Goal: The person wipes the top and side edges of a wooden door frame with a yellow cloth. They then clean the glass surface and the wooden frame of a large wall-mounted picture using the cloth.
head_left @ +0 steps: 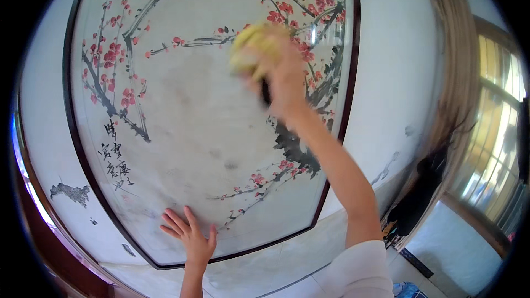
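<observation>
A large framed painting (pixel 199 149) of red blossoms on dark branches fills the middle of the head view, with a glossy surface and a dark frame. My right hand (pixel 281 77), blurred by motion, grips a yellow cloth (pixel 256 49) against the upper middle of the painting. Dark ink writing (pixel 113 149) runs down its left side. My left hand (pixel 190 235) lies on the painting near its lower edge, fingers spread, holding nothing. The bird at the top is only partly in view.
White wall (pixel 397 66) surrounds the painting, with peeled patches (pixel 70 193) at the left. On the right hang a brown curtain (pixel 461 49) and a dark item (pixel 417 198), beside a barred window (pixel 488 127). Blue patterned fabric (pixel 407 289) shows at the bottom.
</observation>
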Demonstrator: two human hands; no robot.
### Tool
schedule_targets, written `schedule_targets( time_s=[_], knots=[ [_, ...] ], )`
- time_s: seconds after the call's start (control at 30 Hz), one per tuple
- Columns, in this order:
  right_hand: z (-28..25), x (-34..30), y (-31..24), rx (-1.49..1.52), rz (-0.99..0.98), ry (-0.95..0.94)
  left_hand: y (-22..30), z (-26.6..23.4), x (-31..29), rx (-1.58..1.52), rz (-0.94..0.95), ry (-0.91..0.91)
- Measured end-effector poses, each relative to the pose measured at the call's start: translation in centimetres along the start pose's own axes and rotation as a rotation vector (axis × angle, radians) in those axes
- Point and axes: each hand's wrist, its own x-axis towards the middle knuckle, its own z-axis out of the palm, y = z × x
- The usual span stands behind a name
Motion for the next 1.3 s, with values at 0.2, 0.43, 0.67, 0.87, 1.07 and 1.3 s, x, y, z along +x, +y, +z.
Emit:
schedule_targets(
  time_s=[0.2, 0.43, 0.67, 0.87, 1.07, 1.3],
  knots=[
    [-0.5, -1.6, -1.1, -0.002, -0.355, -0.212, -0.5, 0.4, 0.0, 0.020, 0.022, 0.028],
    [-3.7, 11.8, 13.1, -0.545, 0.260, 0.503, 0.9, 0.4, 0.3, 0.020, 0.055, 0.064],
    [10.8, 4.9, -13.1, -0.074, -0.401, -0.078, -0.7, 1.1, -0.2, -0.028, 0.020, 0.062],
    [6.2, 9.8, -2.6, 0.644, 0.234, -0.036, -1.3, -0.5, -0.5, -0.242, -0.018, -0.200],
    [3.5, 17.8, 1.3, -0.485, 0.325, 0.433, -0.6, 1.2, -1.1, -0.239, 0.087, -0.071],
    [13.1, 7.8, -20.2, -0.042, -0.454, -0.157, -2.0, 1.6, -1.2, -0.226, 0.058, -0.016]
  ],
)
